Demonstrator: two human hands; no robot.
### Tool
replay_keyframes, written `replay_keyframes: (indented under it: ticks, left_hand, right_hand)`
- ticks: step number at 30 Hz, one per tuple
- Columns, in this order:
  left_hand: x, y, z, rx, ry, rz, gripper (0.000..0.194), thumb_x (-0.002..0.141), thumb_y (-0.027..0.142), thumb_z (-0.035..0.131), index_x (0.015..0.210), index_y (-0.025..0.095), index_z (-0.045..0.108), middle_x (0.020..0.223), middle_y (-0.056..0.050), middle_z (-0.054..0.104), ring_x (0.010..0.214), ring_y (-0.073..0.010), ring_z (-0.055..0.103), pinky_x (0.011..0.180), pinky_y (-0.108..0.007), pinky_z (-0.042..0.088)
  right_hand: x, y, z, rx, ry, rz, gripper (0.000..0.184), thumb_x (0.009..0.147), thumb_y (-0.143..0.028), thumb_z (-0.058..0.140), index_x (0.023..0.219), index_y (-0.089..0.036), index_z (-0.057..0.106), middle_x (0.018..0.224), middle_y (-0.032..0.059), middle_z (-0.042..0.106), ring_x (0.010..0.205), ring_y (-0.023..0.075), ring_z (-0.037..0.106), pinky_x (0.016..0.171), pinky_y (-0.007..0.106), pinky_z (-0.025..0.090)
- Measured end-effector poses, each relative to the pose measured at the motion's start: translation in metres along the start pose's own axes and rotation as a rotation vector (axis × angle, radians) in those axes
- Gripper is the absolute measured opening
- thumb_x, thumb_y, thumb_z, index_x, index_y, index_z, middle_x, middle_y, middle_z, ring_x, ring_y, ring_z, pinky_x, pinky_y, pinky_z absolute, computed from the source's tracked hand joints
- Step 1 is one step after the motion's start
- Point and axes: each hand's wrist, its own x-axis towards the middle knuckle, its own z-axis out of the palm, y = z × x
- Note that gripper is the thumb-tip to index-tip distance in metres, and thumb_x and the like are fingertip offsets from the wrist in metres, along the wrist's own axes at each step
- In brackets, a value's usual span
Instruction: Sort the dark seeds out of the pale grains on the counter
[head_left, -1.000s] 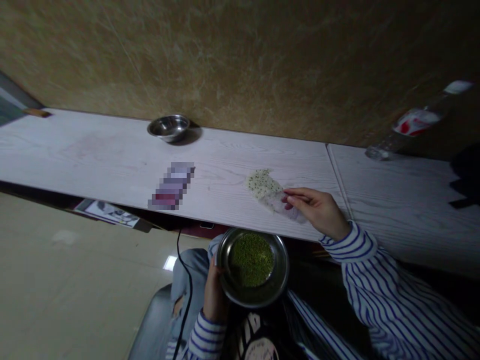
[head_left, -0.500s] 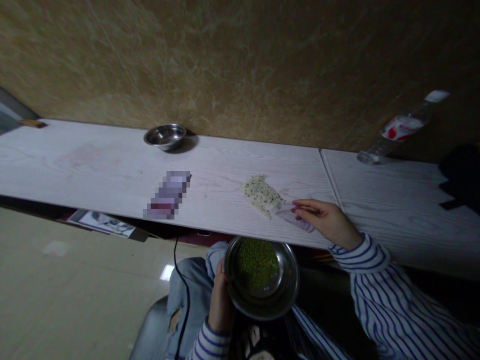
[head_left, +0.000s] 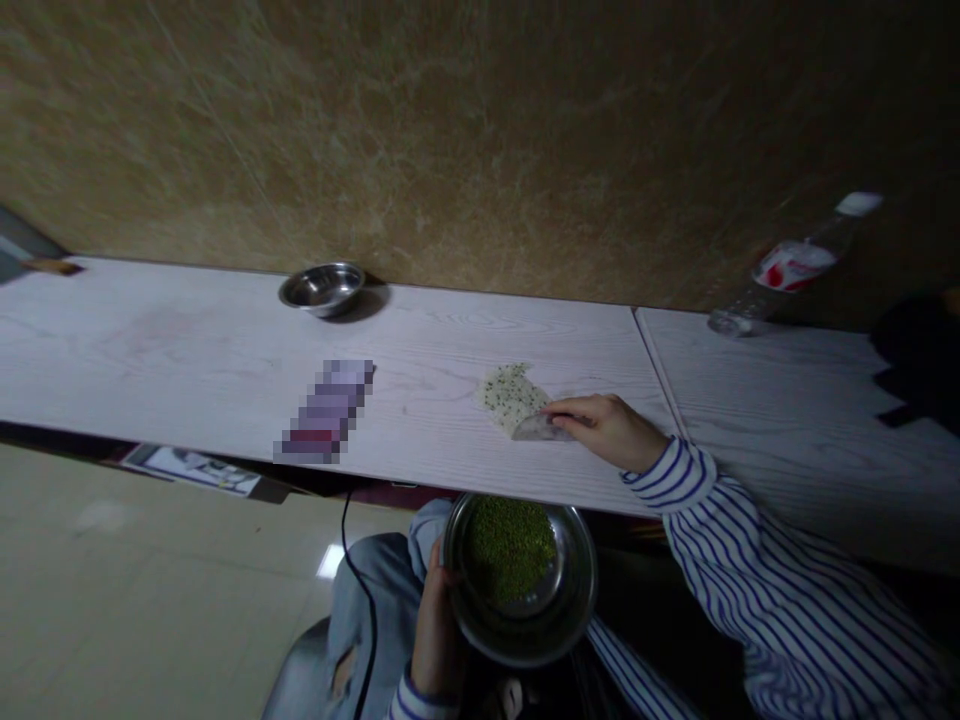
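Observation:
On the white wood-grain table [head_left: 427, 430] lies a spread of pale rice-like grains [head_left: 514, 392] dotted with green ones. My right hand [head_left: 611, 428] is closed on a thin see-through plastic piece [head_left: 534, 428], whose curved edge rests against the near right side of the spread. Its full shape is hidden by my fingers. My left hand [head_left: 437, 620] grips the left rim of a steel bowl [head_left: 576, 590], held over my lap just below the table edge. Green beans [head_left: 510, 550] cover much of the bowl's bottom.
A smaller steel bowl [head_left: 322, 290] stands near the wall. A blurred-out phone-like rectangle [head_left: 330, 410] lies left of the grains. To the right are a clear plastic bottle [head_left: 795, 265] and a dark object [head_left: 919, 350]. A black cable [head_left: 367, 600] hangs past my knee.
My right hand has moved left with the plastic piece, whose edge now overlaps the near right of the grains. The view has tipped slightly upward. My left hand keeps its hold on the bowl.

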Motion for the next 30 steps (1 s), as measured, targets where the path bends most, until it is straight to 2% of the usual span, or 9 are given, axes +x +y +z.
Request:
replay_keyframes:
  ticks: [6,9,11,13,15,20,22,26,30]
  left_hand:
    - [0.004,0.002,0.002,0.052,0.006,0.037,0.043,0.067,0.054,0.095,0.102,0.028,0.091,0.116,-0.010,0.087,0.147,-0.0476,0.067,0.129,-0.062,0.051]
    - [0.004,0.002,0.005,0.037,0.010,0.055,0.051,0.069,0.056,0.095,0.109,0.025,0.092,0.127,-0.014,0.087,0.145,-0.0474,0.069,0.130,-0.063,0.050]
    - [0.004,0.003,0.007,0.033,0.005,0.039,0.056,0.069,0.057,0.096,0.114,0.024,0.092,0.131,-0.014,0.086,0.144,-0.0465,0.069,0.132,-0.062,0.049]
    - [0.004,0.003,0.008,0.041,-0.001,0.029,0.057,0.068,0.056,0.098,0.114,0.024,0.092,0.132,-0.013,0.086,0.147,-0.0459,0.067,0.132,-0.060,0.048]
    - [0.004,0.004,0.009,0.038,0.008,0.028,0.057,0.067,0.058,0.098,0.113,0.025,0.093,0.131,-0.012,0.086,0.148,-0.0459,0.066,0.133,-0.060,0.047]
    - [0.006,0.003,0.009,0.024,0.014,0.013,0.054,0.064,0.056,0.100,0.108,0.025,0.094,0.121,-0.011,0.088,0.145,-0.0454,0.067,0.134,-0.060,0.045]
    - [0.008,0.002,0.008,0.044,-0.004,0.027,0.050,0.066,0.056,0.098,0.106,0.026,0.093,0.121,-0.011,0.087,0.144,-0.0444,0.068,0.133,-0.059,0.046]
    - [0.008,0.002,0.010,0.078,-0.017,0.072,0.045,0.071,0.057,0.096,0.102,0.026,0.091,0.122,-0.011,0.087,0.141,-0.0430,0.070,0.130,-0.057,0.050]
    - [0.005,0.004,0.016,0.050,-0.004,0.060,0.047,0.066,0.053,0.095,0.103,0.025,0.091,0.121,-0.012,0.087,0.137,-0.0439,0.071,0.124,-0.056,0.055]
  right_hand:
    - [0.033,0.005,-0.002,0.016,0.003,0.023,0.032,0.096,-0.012,0.074,0.113,-0.028,0.096,0.106,0.0038,0.095,0.095,0.0251,0.091,0.101,0.043,0.074]
    - [0.040,0.006,-0.005,0.099,0.029,0.047,0.028,0.095,-0.014,0.076,0.110,-0.026,0.096,0.105,0.0057,0.095,0.097,0.0250,0.091,0.101,0.044,0.074]
    - [0.040,0.010,-0.009,0.198,0.094,0.088,0.025,0.094,-0.017,0.077,0.110,-0.023,0.095,0.106,0.0083,0.095,0.098,0.0255,0.091,0.098,0.043,0.074]
    - [0.035,0.020,-0.016,0.306,0.191,0.157,0.023,0.093,-0.024,0.081,0.111,-0.021,0.094,0.105,0.0107,0.094,0.093,0.0260,0.091,0.090,0.041,0.075]
    - [0.026,0.032,-0.023,0.378,0.292,0.245,0.025,0.087,-0.030,0.088,0.110,-0.020,0.093,0.098,0.0116,0.093,0.083,0.0263,0.089,0.075,0.038,0.074]
    - [-0.002,0.056,-0.035,0.502,0.472,0.456,0.030,0.068,-0.035,0.100,0.091,-0.020,0.087,0.079,0.0092,0.088,0.061,0.0227,0.079,0.048,0.028,0.060]
    - [-0.011,0.056,-0.033,0.534,0.510,0.518,0.031,0.065,-0.031,0.100,0.089,-0.021,0.085,0.077,0.0075,0.087,0.053,0.0185,0.072,0.043,0.026,0.055]
    - [-0.016,0.043,-0.020,0.498,0.526,0.624,0.028,0.071,-0.025,0.093,0.096,-0.018,0.082,0.076,0.0059,0.085,0.046,0.0134,0.064,0.037,0.021,0.048]
    - [-0.009,0.029,-0.001,0.488,0.479,0.627,0.029,0.077,-0.021,0.089,0.104,-0.016,0.081,0.069,0.0038,0.082,0.048,0.0153,0.069,0.038,0.019,0.046]
